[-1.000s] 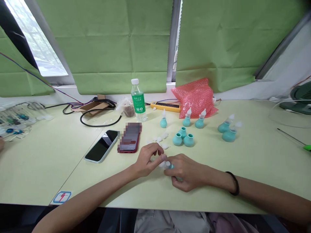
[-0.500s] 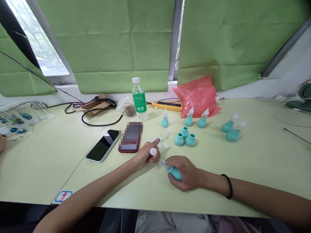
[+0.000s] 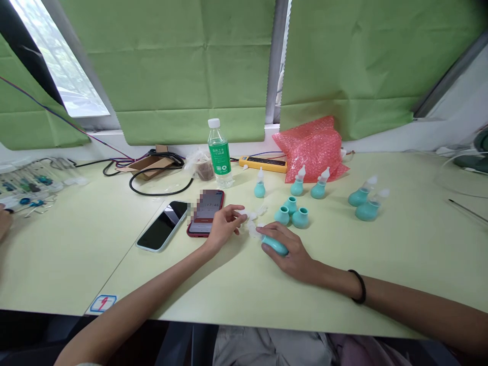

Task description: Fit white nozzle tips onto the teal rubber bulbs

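My right hand (image 3: 292, 251) is wrapped around a teal squeeze bulb (image 3: 275, 246), which lies tilted with its neck toward the left. Clear plastic pieces (image 3: 252, 229) lie around that neck; whether one is fitted to it I cannot tell. My left hand (image 3: 224, 226) has its fingers apart and reaches to small translucent nozzle tips (image 3: 261, 210) on the table. Behind my right hand stand several open-necked teal bulbs (image 3: 301, 217). Farther back are teal bulbs with clear pointed nozzles, such as one upright (image 3: 260, 189) and another leaning at the right (image 3: 367, 210).
Two phones, one black-screened (image 3: 162, 227) and one red-cased (image 3: 200, 229), lie left of my hands. At the back are a water bottle (image 3: 220, 157), a yellow power strip (image 3: 263, 163) and a red bubble-wrap bag (image 3: 312, 147). Another person's hand (image 3: 4, 221) shows at the left edge.
My left hand has moved up and left, its fingers spreading; the clear cylindrical piece no longer shows in it. My right hand has moved slightly up with the teal bulb.
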A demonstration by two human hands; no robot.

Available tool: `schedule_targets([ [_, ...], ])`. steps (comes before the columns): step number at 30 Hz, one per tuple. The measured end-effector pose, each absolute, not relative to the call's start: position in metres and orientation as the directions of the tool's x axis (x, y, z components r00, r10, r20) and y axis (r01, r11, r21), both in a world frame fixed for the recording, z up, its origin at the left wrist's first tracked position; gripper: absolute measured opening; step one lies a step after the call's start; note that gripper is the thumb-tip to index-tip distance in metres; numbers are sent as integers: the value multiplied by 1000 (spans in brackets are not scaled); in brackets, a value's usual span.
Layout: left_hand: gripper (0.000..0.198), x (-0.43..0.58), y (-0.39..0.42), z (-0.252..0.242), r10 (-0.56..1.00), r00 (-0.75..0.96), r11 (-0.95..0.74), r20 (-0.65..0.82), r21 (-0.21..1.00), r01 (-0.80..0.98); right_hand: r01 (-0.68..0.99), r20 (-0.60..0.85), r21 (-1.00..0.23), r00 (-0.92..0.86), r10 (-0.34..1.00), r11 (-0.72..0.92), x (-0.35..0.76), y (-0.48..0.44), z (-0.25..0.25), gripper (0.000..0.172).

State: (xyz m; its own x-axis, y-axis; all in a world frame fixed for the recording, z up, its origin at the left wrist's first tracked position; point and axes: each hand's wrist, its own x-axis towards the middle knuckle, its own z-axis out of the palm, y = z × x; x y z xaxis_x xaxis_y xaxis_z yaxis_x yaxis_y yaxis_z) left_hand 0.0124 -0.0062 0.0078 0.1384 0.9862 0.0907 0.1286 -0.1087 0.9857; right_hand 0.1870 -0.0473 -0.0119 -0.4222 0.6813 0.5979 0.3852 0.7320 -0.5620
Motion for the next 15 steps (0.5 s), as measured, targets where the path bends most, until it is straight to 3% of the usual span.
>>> schedule_targets([
  [5,37,12,-6,3,974,162,-194,159,953,234,375,576,-669,-283,767,641,188,-45,-13,42],
  [10,31,12,-9,2,969,165,-220,182,942,252,373,658,-597,-279,699,711,188,-39,-10,19],
  [15,28,15,-22,12,923,271,-352,273,885,306,391,680,-600,-208,703,697,188,-35,-7,16],
])
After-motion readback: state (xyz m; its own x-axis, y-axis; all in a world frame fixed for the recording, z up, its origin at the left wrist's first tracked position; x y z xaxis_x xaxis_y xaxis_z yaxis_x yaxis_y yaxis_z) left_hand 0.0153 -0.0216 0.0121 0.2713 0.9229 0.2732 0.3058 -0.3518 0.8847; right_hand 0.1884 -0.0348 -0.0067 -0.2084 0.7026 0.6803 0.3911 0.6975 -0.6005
